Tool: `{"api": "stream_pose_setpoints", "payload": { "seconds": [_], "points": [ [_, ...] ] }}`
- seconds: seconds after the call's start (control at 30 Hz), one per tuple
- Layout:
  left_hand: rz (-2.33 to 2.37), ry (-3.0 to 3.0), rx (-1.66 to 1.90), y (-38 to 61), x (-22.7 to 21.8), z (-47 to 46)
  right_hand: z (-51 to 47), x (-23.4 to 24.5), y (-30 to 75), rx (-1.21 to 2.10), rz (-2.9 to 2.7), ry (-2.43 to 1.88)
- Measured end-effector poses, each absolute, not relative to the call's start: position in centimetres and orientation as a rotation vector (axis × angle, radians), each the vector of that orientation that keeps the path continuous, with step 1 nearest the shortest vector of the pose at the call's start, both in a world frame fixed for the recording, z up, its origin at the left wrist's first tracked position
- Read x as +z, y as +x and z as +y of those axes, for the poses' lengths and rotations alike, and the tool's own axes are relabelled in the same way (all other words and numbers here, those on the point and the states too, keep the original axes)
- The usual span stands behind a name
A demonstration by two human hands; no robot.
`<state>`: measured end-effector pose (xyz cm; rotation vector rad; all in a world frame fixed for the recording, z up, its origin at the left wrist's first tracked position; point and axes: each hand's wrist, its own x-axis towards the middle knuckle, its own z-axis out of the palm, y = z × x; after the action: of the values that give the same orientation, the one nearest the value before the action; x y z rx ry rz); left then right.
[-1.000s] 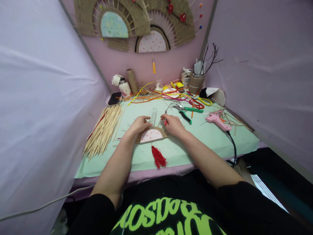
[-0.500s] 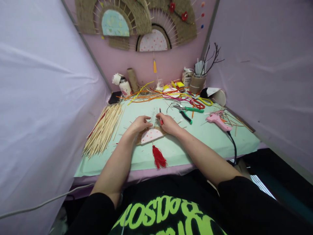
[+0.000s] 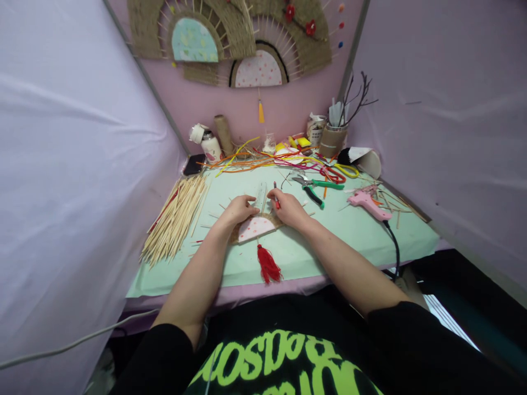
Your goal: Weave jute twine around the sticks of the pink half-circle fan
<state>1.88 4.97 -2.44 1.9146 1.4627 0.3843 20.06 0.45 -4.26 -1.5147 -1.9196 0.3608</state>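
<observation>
A half-round fan base [image 3: 256, 227] with a white, pink-dotted face and a brown woven rim lies on the table, thin sticks poking out around it. From its lower edge hangs a red tassel [image 3: 269, 264]. Upright above the rim lies a clear ruler [image 3: 261, 197]. My left hand [image 3: 239, 210] is at the ruler's left side, its thumb and fingers closed on the lower part. In my right hand [image 3: 286, 207] is a red pen [image 3: 276, 196], gripped just right of the ruler.
A heap of thin sticks [image 3: 175, 222] lies at left. Green-handled pruning shears [image 3: 315, 189] and a pink glue gun [image 3: 368, 205] with a cord lie at right. Coloured pipe cleaners [image 3: 247, 162], a bottle [image 3: 211, 145] and a phone [image 3: 194, 164] are at the back.
My right hand with the pen has shifted slightly right, away from the ruler. My left hand and the ruler have moved barely to the right.
</observation>
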Motion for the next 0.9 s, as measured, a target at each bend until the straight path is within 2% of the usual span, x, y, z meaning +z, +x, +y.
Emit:
{"api": "stream_pose_setpoints", "payload": {
  "seconds": [0.33,0.57,0.73,0.9],
  "points": [
    [1.49,2.006,0.353,1.9,-2.8,5.2,0.2,-4.1,20.2,0.395,-1.878,-1.479],
    [1.476,2.005,0.318,1.9,-2.7,5.3,0.1,-3.8,20.5,0.514,-1.7,-1.386],
    [1.49,2.01,0.277,1.9,-2.4,5.4,0.2,-3.3,20.6,0.479,-1.564,-1.28],
    [1.502,1.998,0.233,2.1,-2.3,5.5,0.0,-2.8,20.6,0.655,-1.452,-1.323]
  ]
}}
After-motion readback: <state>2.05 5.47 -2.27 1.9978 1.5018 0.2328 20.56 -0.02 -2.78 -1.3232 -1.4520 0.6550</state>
